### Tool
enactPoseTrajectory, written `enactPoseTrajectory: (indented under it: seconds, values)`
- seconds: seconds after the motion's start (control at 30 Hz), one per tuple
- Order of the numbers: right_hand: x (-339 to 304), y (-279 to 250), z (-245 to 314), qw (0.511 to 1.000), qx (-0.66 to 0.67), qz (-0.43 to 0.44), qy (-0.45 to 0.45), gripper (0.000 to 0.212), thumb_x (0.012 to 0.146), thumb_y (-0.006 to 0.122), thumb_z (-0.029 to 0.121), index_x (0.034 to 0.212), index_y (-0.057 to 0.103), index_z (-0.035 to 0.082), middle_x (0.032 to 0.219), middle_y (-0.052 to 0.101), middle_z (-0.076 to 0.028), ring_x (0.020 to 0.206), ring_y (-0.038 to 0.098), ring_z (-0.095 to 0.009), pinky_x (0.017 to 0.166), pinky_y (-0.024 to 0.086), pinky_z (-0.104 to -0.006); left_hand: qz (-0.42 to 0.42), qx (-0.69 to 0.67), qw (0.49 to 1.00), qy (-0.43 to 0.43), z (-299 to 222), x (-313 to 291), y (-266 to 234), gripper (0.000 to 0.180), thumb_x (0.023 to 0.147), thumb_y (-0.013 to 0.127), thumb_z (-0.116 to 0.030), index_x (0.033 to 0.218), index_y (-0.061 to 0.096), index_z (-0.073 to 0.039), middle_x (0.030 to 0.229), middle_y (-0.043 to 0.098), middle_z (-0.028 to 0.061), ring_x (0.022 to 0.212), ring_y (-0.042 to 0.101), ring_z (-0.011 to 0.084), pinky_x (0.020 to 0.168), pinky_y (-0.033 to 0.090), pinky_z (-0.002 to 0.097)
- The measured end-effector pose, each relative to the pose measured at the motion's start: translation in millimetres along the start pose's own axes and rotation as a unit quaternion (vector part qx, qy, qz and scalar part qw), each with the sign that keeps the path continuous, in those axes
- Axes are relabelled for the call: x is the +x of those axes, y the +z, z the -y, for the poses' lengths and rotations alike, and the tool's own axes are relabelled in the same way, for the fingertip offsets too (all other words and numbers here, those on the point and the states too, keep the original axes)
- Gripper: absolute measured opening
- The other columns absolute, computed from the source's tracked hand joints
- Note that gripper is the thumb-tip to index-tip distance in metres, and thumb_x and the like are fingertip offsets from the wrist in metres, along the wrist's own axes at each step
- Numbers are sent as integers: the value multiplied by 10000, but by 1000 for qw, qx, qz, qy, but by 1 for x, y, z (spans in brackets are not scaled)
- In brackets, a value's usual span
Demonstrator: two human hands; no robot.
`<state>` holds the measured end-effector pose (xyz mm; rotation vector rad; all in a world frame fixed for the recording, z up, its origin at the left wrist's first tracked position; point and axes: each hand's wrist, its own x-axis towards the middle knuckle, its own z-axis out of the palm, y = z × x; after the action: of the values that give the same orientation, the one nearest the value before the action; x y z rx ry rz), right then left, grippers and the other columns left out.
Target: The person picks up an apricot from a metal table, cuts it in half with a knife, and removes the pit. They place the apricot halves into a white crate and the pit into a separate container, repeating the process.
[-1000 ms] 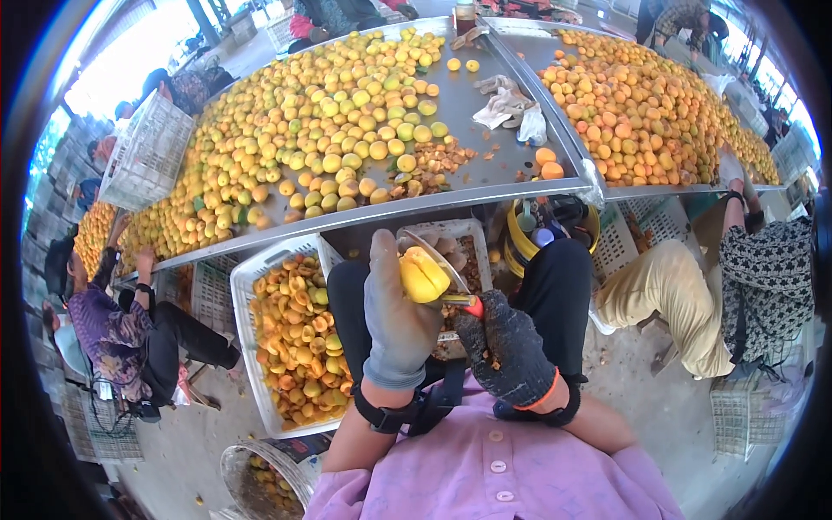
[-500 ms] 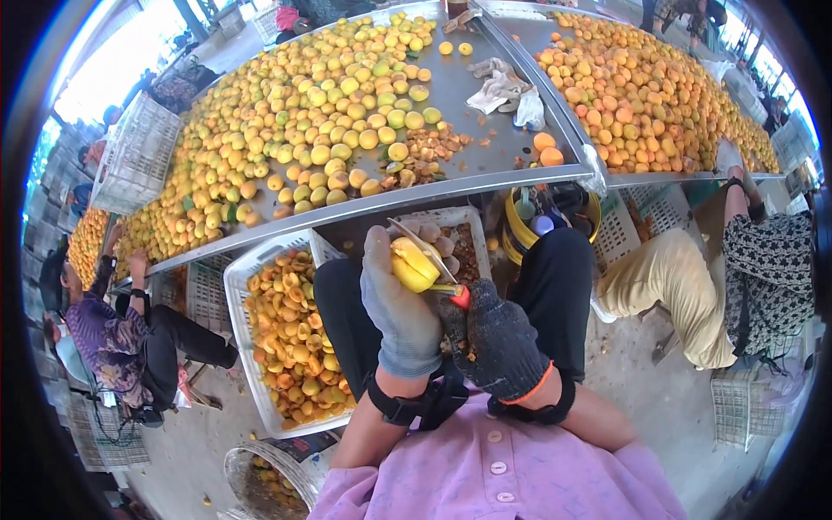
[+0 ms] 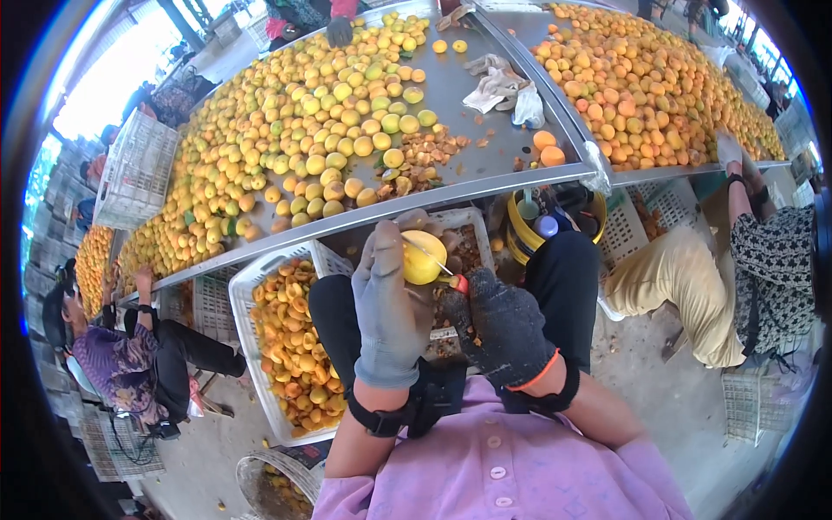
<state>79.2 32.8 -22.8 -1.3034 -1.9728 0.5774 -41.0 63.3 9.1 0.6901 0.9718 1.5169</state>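
Note:
My left hand (image 3: 388, 305), in a grey glove, holds a yellow apricot-like fruit (image 3: 421, 256) above my lap. My right hand (image 3: 507, 322), in a dark glove with an orange cuff, grips a small knife (image 3: 438, 266) with a red handle; its thin blade lies across the fruit. Both hands hang over a white crate (image 3: 475, 227) holding brown pits, just below the edge of a metal table (image 3: 485, 121) piled with yellow fruit.
A white crate of cut orange fruit halves (image 3: 290, 347) stands left of my knees. A yellow bucket (image 3: 530, 227) sits under the table. A second table of orange fruit (image 3: 659, 87) lies to the right. Seated people work at left (image 3: 130, 364) and right (image 3: 745, 269). Cloth rags (image 3: 503, 87) lie on the table.
My hands and the fruit have stayed over the pit crate while the knife blade has worked across the fruit. The view has tilted slightly.

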Motion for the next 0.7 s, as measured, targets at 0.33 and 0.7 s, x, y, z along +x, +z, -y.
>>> enactPoseTrajectory:
  seconds: [0.33,0.7]
  values:
    - [0,19,-6,969,244,-16,25,150,878,541,83,979,565,-24,803,605,-194,725,589,-342,619,452,-376,-90,111,990,17,12,13,9,688,882,341,-628,940,572,18,755,609,92,596,583,159,501,474,250]
    - [14,7,-11,911,405,55,56,209,914,513,179,909,591,-15,718,577,-221,661,565,-380,537,415,-374,-4,143,988,61,11,16,8,513,907,457,-487,1017,547,6,842,599,85,714,602,163,561,491,249]
